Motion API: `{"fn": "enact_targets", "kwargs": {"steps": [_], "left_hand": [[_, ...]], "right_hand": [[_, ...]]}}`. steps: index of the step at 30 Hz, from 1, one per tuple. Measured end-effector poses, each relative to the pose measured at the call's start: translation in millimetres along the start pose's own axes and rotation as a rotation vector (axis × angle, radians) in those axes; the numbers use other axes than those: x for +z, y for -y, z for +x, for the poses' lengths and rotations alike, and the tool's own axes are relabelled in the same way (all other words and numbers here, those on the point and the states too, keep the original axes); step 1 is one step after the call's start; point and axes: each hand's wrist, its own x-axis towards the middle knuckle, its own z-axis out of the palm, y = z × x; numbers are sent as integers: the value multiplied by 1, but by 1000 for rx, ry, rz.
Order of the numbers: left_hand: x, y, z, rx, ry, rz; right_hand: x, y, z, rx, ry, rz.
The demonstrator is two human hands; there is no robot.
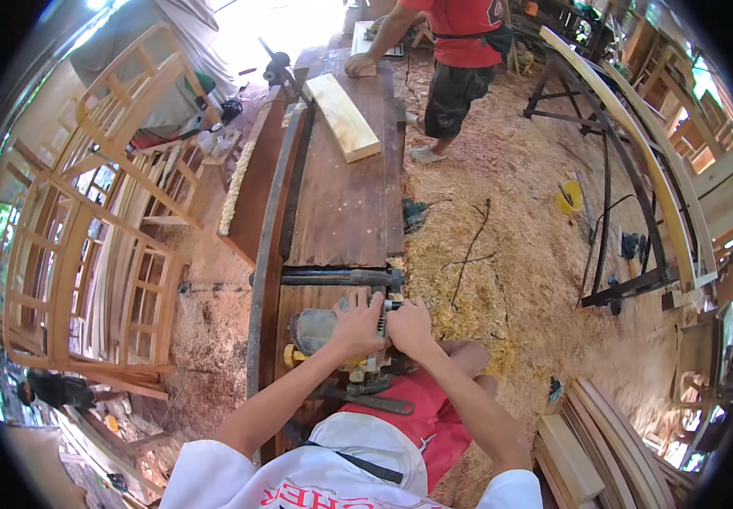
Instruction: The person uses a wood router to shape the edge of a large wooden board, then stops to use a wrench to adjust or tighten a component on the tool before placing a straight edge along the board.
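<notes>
A grey-and-yellow power tool that looks like a plunge router [311, 329] lies on its side at the near end of a wooden machine bed, a coil spring showing between my hands. My left hand [359, 326] spreads over its middle and steadies it. My right hand [409, 326] has its fingers closed at the tool's right end, by a short dark metal part; what exactly they pinch is hidden. Below the tool, a dark open-ended wrench [383, 404] lies across by my lap. Just beyond my hands runs the bed's dark cutter roller [337, 277].
A pale board [342, 117] lies on the bed [337, 212], beside a long fence [275, 204]. A co-worker in red [465, 51] stands beyond, one hand on a small block. Wooden frames [120, 170] lean left; stacked timber [587, 450] lies right. Wood shavings [502, 195] cover the floor.
</notes>
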Motion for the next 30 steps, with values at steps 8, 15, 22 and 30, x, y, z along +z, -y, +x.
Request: {"fn": "enact_targets", "kwargs": {"steps": [8,15,22,30], "left_hand": [[-2,-4,1,24,-34,25],[-1,-2,2,37,-20,54],[1,-4,0,52,-87,45],[-3,1,-3,33,-56,21]], "right_hand": [[9,2,-3,8,-91,-68],[7,1,1,23,12,-13],[6,-4,0,-24,-29,-54],[12,2,-1,-43,-149,-70]]}}
